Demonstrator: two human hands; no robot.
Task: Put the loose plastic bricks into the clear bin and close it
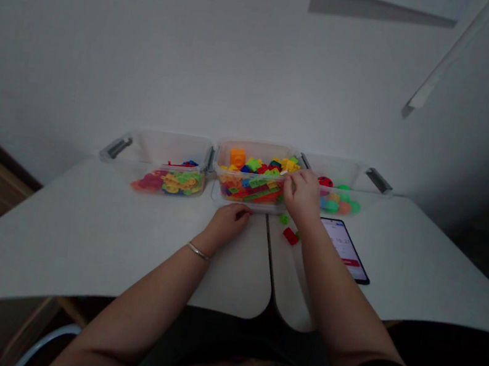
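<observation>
Your right hand [302, 196] curls over the front right corner of the middle clear bin [255, 146] of plastic bricks, at the bench's [78, 224] back edge; you cannot tell whether its fingers grasp anything. Your left hand [229, 219] rests at the front rim, fingers released, with a red brick [290, 236] loose nearby, within easy reach.

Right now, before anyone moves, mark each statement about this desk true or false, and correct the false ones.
1. The right hand is at the middle bin, which holds plastic building bricks. True.
2. A bracelet circles the left wrist. True.
3. The phone lies in the left bin. False: the phone lies on the white table, outside the bins.
4. A red brick lies on the table outside the bins. True.
5. The balls are in the left bin. False: the balls are in the right bin.
</observation>
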